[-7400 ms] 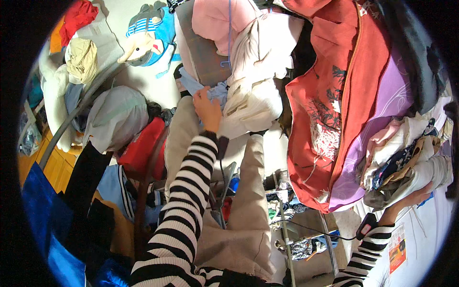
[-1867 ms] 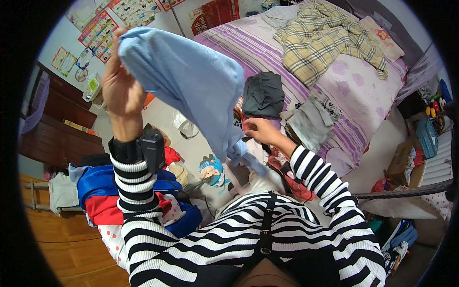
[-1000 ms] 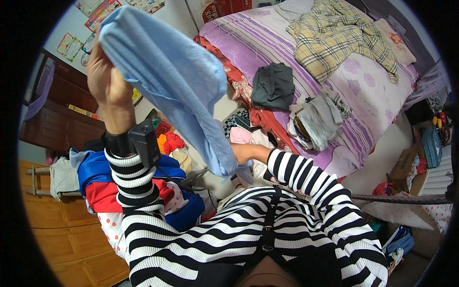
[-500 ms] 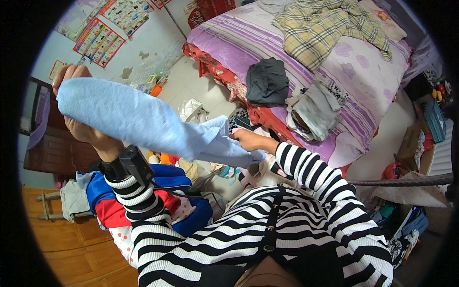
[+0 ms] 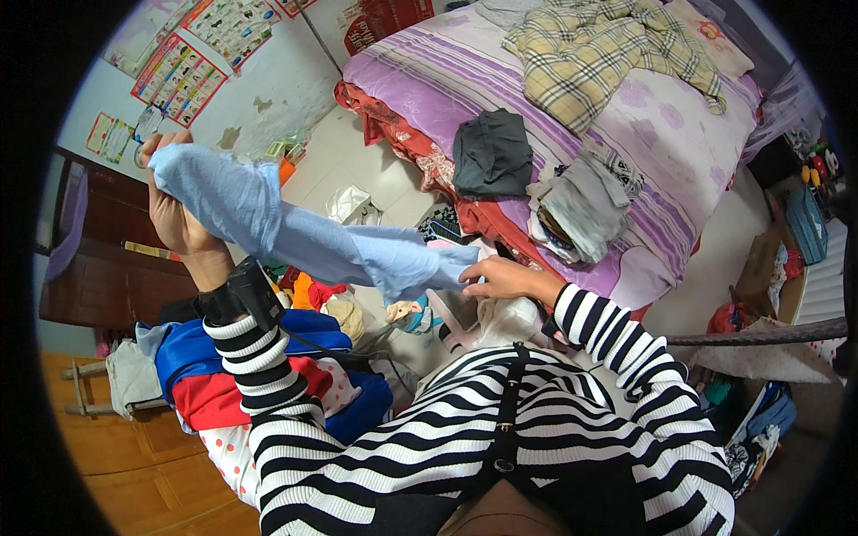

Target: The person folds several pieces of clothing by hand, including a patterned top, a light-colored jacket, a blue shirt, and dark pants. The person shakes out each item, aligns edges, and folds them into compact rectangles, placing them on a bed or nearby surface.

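Note:
A light blue garment (image 5: 331, 248) of soft cloth is stretched slantwise in the air in front of me; its exact kind does not show. Up at the left, my left hand (image 5: 181, 219) is closed on the raised end, with some fingers hidden behind the fabric. The lower right end is at the fingertips of my right hand (image 5: 508, 279), which pinches its edge. Between the hands the cloth is bunched near the left and narrows toward the right.
A bed (image 5: 420, 67) stands ahead, bearing dark folded clothing (image 5: 492, 154), a stack of folded clothes (image 5: 585, 214) and a plaid garment (image 5: 572, 67). Blue and red clothes (image 5: 241, 357) are heaped at my left. A dark cord or bar (image 5: 760, 339) crosses at right.
The garment's left part has gone from broad and smooth to bunched and narrower. My left hand has shifted slightly right and down, and my right hand has moved right along the lower end.

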Demonstrator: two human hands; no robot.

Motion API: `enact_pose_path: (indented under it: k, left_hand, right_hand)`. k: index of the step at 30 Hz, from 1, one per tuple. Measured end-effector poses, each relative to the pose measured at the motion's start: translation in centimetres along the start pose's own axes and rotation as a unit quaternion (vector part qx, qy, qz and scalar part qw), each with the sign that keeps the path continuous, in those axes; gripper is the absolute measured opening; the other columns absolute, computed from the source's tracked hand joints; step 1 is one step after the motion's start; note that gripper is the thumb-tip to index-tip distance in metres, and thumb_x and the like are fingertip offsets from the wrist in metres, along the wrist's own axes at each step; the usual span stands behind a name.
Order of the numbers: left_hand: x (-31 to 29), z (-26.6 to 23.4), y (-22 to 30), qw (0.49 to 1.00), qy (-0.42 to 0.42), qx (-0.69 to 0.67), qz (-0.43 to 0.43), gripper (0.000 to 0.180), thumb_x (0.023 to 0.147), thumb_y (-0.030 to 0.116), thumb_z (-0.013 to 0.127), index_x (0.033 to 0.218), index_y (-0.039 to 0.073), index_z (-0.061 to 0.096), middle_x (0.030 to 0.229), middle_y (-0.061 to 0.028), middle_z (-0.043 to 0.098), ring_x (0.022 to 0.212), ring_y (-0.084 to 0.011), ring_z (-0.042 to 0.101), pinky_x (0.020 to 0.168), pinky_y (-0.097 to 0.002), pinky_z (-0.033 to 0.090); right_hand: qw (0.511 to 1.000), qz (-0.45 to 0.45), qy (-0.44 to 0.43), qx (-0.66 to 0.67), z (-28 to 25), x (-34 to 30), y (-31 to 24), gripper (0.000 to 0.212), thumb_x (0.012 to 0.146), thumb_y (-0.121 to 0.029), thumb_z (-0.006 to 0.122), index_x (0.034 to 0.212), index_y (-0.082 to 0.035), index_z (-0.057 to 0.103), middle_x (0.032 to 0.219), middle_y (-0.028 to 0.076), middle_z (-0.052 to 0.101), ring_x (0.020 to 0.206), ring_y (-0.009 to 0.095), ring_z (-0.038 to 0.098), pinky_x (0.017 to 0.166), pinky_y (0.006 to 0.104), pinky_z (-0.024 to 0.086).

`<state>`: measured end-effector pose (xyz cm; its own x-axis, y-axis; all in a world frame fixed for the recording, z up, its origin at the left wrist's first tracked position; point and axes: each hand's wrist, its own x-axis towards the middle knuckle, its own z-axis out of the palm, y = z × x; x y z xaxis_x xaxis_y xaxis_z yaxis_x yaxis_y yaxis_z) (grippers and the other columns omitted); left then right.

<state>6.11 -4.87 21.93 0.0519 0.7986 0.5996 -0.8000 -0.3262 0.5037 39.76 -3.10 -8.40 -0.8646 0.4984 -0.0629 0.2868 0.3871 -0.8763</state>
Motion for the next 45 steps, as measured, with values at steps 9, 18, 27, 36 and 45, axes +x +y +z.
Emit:
enact_pose_path:
  k: [9,18,27,36,45]
  left_hand:
    - [2.0,4.1,-5.4,0.997,-0.024,-0.033,-0.069,0.013,0.095,0.012,0.045,0.106,0.004,0.044,0.089,-0.0049,0.044,0.089,-0.0179,0.042,0.086,-0.0305,0.04]
    - [2.7,7.5,-5.9,0.99,-0.103,-0.001,-0.098,0.017,0.096,0.013,0.044,0.111,0.007,0.041,0.097,-0.0063,0.047,0.099,-0.0189,0.046,0.092,-0.0326,0.042]
    - [0.5,0.7,-0.6,0.989,0.052,0.135,-0.038,0.025,0.098,0.018,0.04,0.112,0.0,0.052,0.105,-0.0151,0.06,0.103,-0.0253,0.057,0.093,-0.0412,0.046]
    - [-3.4,-17.0,3.0,0.93,0.322,0.165,0.065,0.016,0.094,0.013,0.051,0.103,0.0,0.056,0.096,-0.0095,0.061,0.092,-0.0193,0.059,0.089,-0.0364,0.047]
    - [-11.6,-16.6,-2.5,0.721,0.441,0.535,-0.021,0.021,0.088,0.021,0.058,0.108,0.011,0.058,0.104,-0.0033,0.06,0.095,-0.0148,0.056,0.085,-0.0339,0.046]
  right_hand:
    - [0.99,-0.018,0.115,-0.076,1.1,4.2,0.2,0.031,0.08,-0.016,0.062,0.106,0.001,0.061,0.099,0.019,0.064,0.092,0.033,0.062,0.079,0.0391,0.048]
    - [0.971,-0.175,0.123,0.108,3.2,9.3,-0.6,0.058,0.073,-0.022,0.069,0.124,-0.004,0.049,0.113,0.02,0.057,0.106,0.034,0.054,0.09,0.0368,0.043]
    - [0.902,-0.148,0.236,0.33,-5.6,4.3,-6.2,0.025,0.089,-0.009,0.055,0.111,0.002,0.059,0.1,0.003,0.063,0.091,0.009,0.056,0.081,0.0244,0.046]
    - [0.911,-0.12,0.357,0.167,-12.7,3.0,-8.8,0.017,0.085,-0.007,0.057,0.098,0.003,0.063,0.083,0.003,0.064,0.077,0.007,0.054,0.07,0.0233,0.045]
    - [0.939,-0.153,0.278,0.133,-10.3,9.3,-12.4,0.024,0.084,-0.012,0.054,0.101,0.003,0.062,0.091,0.005,0.064,0.084,0.012,0.058,0.077,0.0269,0.046]
